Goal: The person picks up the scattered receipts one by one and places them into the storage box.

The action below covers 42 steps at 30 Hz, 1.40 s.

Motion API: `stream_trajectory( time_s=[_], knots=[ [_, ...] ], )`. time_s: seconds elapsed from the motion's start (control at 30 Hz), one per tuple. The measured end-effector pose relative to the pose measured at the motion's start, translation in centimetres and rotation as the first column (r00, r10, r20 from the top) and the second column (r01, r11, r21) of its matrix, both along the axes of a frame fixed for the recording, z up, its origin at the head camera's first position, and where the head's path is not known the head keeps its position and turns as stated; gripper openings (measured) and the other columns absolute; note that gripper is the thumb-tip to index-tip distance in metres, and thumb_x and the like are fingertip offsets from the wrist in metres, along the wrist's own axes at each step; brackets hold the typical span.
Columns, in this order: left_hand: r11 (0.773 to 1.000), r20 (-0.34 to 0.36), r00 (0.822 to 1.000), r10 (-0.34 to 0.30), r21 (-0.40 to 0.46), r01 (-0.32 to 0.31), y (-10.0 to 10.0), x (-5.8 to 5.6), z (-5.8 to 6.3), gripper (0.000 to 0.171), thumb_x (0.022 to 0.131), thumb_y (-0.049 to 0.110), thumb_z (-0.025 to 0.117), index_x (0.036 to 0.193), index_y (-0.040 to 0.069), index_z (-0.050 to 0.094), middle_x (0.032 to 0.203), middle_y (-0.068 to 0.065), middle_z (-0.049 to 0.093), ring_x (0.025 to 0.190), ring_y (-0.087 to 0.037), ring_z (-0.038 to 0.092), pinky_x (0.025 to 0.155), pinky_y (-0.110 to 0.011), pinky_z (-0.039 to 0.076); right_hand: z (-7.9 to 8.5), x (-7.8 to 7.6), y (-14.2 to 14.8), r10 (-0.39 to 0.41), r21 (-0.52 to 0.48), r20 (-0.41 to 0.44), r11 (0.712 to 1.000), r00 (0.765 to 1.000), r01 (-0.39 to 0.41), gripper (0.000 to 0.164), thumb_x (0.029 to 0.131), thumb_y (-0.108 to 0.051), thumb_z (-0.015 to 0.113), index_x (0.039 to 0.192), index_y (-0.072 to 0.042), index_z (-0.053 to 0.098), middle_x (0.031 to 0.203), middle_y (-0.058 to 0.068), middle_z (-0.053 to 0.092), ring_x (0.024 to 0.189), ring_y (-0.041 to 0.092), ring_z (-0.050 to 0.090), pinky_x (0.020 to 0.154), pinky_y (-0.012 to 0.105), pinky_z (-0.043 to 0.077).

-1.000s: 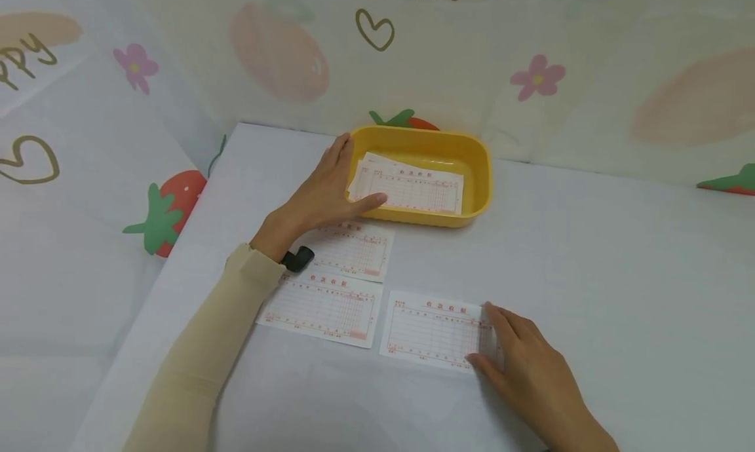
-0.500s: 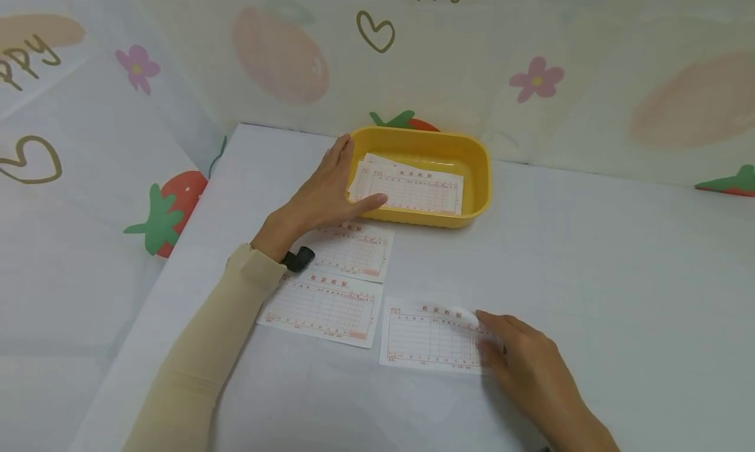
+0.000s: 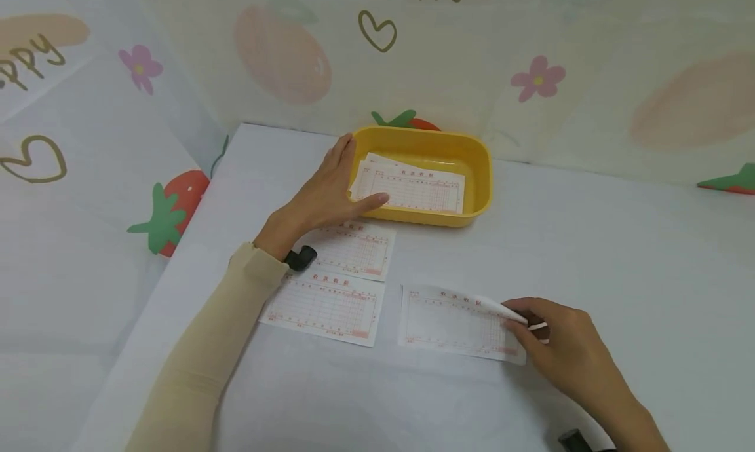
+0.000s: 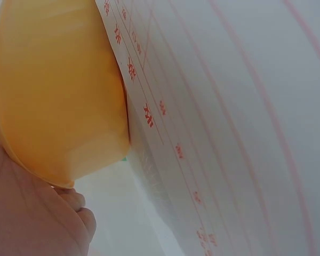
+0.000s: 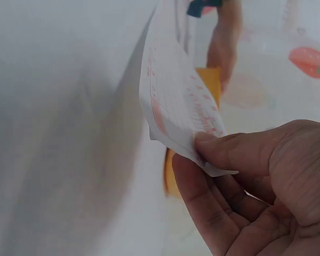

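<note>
A printed receipt slip (image 3: 454, 324) is pinched at its right edge between the thumb and fingers of my right hand (image 3: 575, 344). Its upper right corner bends upward. In the right wrist view the raised slip (image 5: 173, 101) curves away from the thumb. My left hand (image 3: 324, 190) rests against the left end of a yellow plastic basket (image 3: 472, 209), fingers stretched along the side and thumb over the front rim. Inside the basket lie several similar slips (image 3: 413, 188). The left wrist view shows the palm (image 4: 37, 208) touching the basket wall (image 4: 58, 90).
Two more receipt slips lie on the white table (image 3: 619, 275): an upper slip (image 3: 360, 249), partly under the left wrist, and a lower slip (image 3: 330, 308) in front of it. A patterned sheet (image 3: 448, 65) stands behind the basket.
My right hand has gone from touching the slip's right edge to pinching it, lifting that edge and shifting the slip rightward. The left hand and basket have stayed put.
</note>
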<state>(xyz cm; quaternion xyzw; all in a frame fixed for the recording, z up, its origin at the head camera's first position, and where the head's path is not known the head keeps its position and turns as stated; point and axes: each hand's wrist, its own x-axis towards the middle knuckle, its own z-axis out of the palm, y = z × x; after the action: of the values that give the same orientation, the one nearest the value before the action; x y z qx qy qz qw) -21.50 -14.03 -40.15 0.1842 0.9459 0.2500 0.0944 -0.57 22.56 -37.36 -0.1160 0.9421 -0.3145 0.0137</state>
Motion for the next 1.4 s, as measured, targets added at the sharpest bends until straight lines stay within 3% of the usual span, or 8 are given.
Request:
stream_trajectory(
  time_s=[0.17,0.53,0.7,0.83,1.1,1.2,1.33,1.4],
  knots=[
    [1.000,0.008,1.000,0.007,0.016,-0.007,-0.1,0.1,0.0,0.127,0.090,0.084,0.053,0.169,0.013,-0.015,0.179,-0.003,-0.019,0.169,-0.025,-0.005,0.138,-0.050,0.013,0.7,-0.6,1.0,-0.020,-0.026,-0.075,0.999,0.997,0.019,0.023,0.085,0.000,0.085,0.105,-0.009,0.078,0.091,0.001,0.079,0.073,0.002,0.073,0.064,0.011,0.057],
    [1.000,0.000,1.000,-0.008,0.014,0.008,0.1,-0.1,-0.3,0.127,0.091,0.084,0.052,0.169,0.011,-0.015,0.179,-0.005,-0.018,0.169,-0.026,-0.005,0.138,-0.049,0.013,1.5,-1.8,2.1,-0.097,-0.089,0.028,0.991,0.995,0.099,0.008,0.091,-0.009,0.083,0.097,-0.014,0.080,0.090,0.005,0.080,0.073,-0.007,0.070,0.063,0.013,0.058],
    [1.000,-0.001,1.000,-0.006,0.011,0.006,0.0,0.0,-0.2,0.127,0.090,0.084,0.053,0.169,0.012,-0.015,0.180,-0.005,-0.017,0.169,-0.027,-0.004,0.138,-0.049,0.013,1.8,-2.8,2.5,-0.123,-0.105,0.040,0.986,0.992,0.126,0.013,0.095,-0.013,0.080,0.105,-0.006,0.083,0.103,0.012,0.082,0.083,-0.013,0.066,0.070,0.008,0.057],
    [1.000,-0.006,1.000,-0.007,0.012,0.007,0.1,0.0,-0.1,0.127,0.090,0.084,0.053,0.169,0.012,-0.015,0.180,-0.005,-0.017,0.169,-0.026,-0.004,0.137,-0.049,0.013,2.0,-3.5,2.8,-0.141,-0.112,0.033,0.983,0.990,0.143,0.021,0.095,-0.011,0.079,0.114,0.000,0.079,0.102,0.017,0.080,0.080,-0.013,0.065,0.070,0.006,0.056],
    [1.000,-0.009,1.000,-0.008,0.021,0.008,0.3,-0.2,0.1,0.127,0.090,0.083,0.055,0.169,0.012,-0.015,0.180,-0.005,-0.016,0.169,-0.026,-0.002,0.137,-0.049,0.014,2.7,-5.7,3.3,-0.190,-0.166,-0.020,0.969,0.982,0.185,0.016,0.094,-0.009,0.080,0.106,0.001,0.079,0.100,0.018,0.080,0.080,-0.016,0.066,0.072,0.004,0.056],
    [1.000,-0.012,1.000,-0.011,0.026,0.011,0.4,-0.4,0.1,0.127,0.090,0.083,0.055,0.169,0.012,-0.014,0.180,-0.005,-0.016,0.169,-0.026,-0.002,0.137,-0.049,0.014,3.1,-6.6,3.7,-0.229,-0.175,-0.023,0.959,0.973,0.221,0.020,0.094,-0.012,0.081,0.109,0.001,0.079,0.096,0.000,0.080,0.079,-0.016,0.066,0.069,0.006,0.056],
    [1.000,-0.011,1.000,-0.012,0.023,0.012,0.3,-0.4,0.1,0.127,0.090,0.083,0.055,0.169,0.011,-0.014,0.180,-0.005,-0.016,0.169,-0.026,-0.002,0.137,-0.049,0.014,3.5,-7.7,3.9,-0.252,-0.248,0.036,0.935,0.967,0.253,0.029,0.096,-0.016,0.080,0.118,0.002,0.075,0.091,-0.026,0.072,0.080,-0.010,0.070,0.069,0.011,0.060],
    [1.000,-0.008,1.000,-0.008,0.016,0.008,0.2,-0.3,0.1,0.127,0.090,0.083,0.055,0.169,0.011,-0.014,0.180,-0.005,-0.016,0.169,-0.027,-0.002,0.137,-0.050,0.015,3.7,-8.3,3.7,-0.252,-0.299,0.079,0.917,0.965,0.264,0.032,0.097,-0.018,0.078,0.121,0.002,0.073,0.093,-0.027,0.071,0.081,-0.005,0.071,0.071,0.015,0.062]
  ],
)
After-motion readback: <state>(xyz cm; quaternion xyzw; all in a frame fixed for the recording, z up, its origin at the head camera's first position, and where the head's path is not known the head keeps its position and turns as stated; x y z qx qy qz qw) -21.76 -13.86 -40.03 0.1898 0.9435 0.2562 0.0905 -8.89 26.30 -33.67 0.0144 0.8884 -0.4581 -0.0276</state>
